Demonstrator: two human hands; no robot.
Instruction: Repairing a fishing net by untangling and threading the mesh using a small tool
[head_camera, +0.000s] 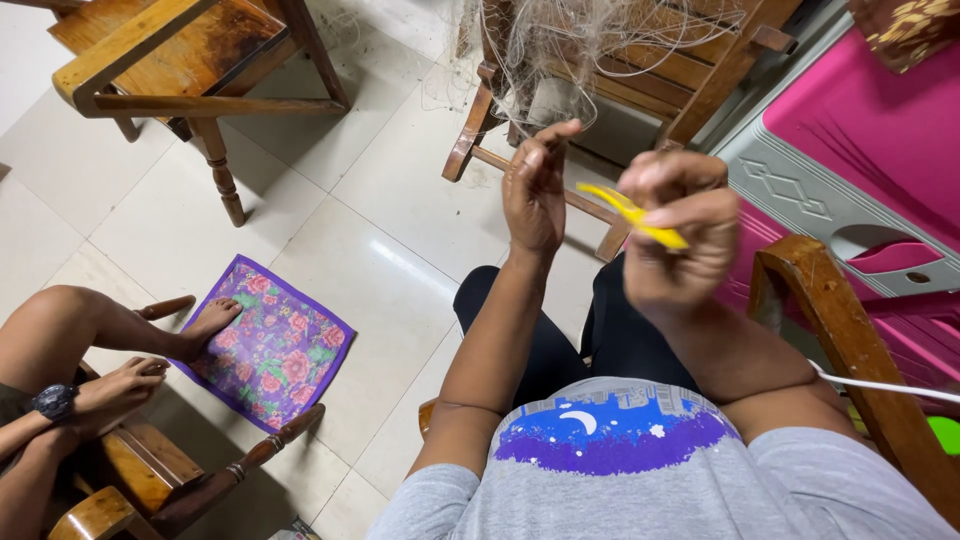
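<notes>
Right hand (672, 235) pinched shut on yellow netting needle (630, 212), long axis slanting up-left toward left hand (535, 190). Left grip loosely curled, apparently holding fine thread; hard to tell. Pale fishing net (590, 40) draped above both grips, over wooden chair (700, 70), nearer left.
</notes>
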